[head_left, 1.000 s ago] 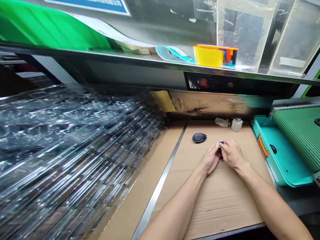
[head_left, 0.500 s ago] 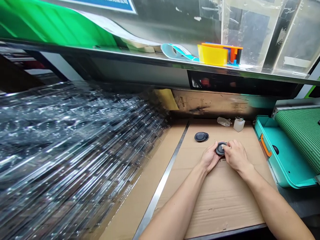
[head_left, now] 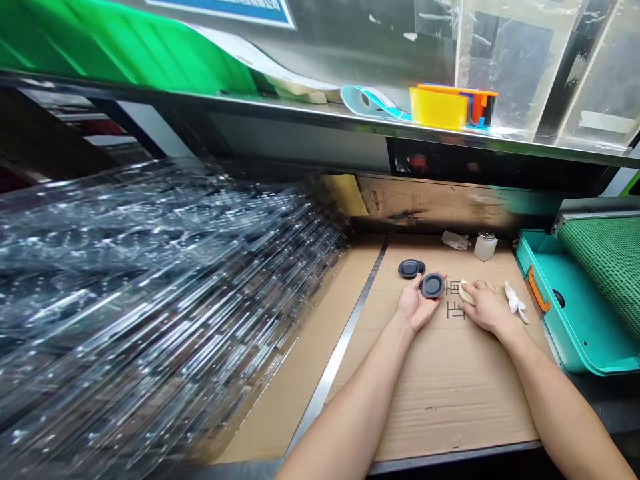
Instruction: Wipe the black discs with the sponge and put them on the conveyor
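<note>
Across the cardboard sheet (head_left: 450, 400) in front of you, your hands had moved apart. Your left hand (head_left: 415, 305) lay open and palm up, its fingers slightly curled, with a black round disc (head_left: 433, 285) resting at the base of the fingers, cradled rather than gripped. Your right hand (head_left: 490, 308) was nearly closed around a pale cream pad (head_left: 466, 292), whose end stuck out toward the disc without touching it. A crumpled white cloth (head_left: 515, 301) lay just right of that hand.

So far, one disc was out on your left hand, while a small stack of matching discs (head_left: 411, 269) sat on the cardboard just beyond it. Those discs looked unhandled, though you could not tell from this view how many were stacked. You also could not tell whether the disc in your hand had changed.

Compared with the earlier frame, your hands no longer met over the disc, and it now rested on your left hand alone. The pad and cloth had come into view, and printed characters (head_left: 455, 300) showed on the cardboard to the right of the disc.

Beyond the stack stood a small white bottle (head_left: 485, 247) beside a clear plastic bag (head_left: 456, 240). A teal tray (head_left: 575, 313) sat to your right, and a mass of clear plastic sheets (head_left: 150, 300) filled the left.
</note>
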Tool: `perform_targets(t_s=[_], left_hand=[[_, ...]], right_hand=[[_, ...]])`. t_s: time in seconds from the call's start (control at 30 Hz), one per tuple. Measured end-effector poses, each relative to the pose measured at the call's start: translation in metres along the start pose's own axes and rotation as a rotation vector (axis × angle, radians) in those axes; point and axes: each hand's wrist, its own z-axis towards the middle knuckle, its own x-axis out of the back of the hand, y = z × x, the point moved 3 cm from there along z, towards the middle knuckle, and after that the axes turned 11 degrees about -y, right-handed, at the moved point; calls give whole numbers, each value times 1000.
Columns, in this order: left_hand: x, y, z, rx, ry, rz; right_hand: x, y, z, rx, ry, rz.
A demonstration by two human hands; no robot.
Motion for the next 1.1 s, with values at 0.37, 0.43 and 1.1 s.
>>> perform_targets(t_s=[0.37, 0.43, 1.1], left_hand=[[-6, -18, -3, 88, -161, 57], [-6, -22, -3, 81, -173, 80], [1, -24, 4, 47, -99, 161]], right_hand=[[-9, -72, -7, 202, 215, 117], [-10, -75, -5, 152, 220, 82], [-17, -51, 0, 29, 299, 118]])
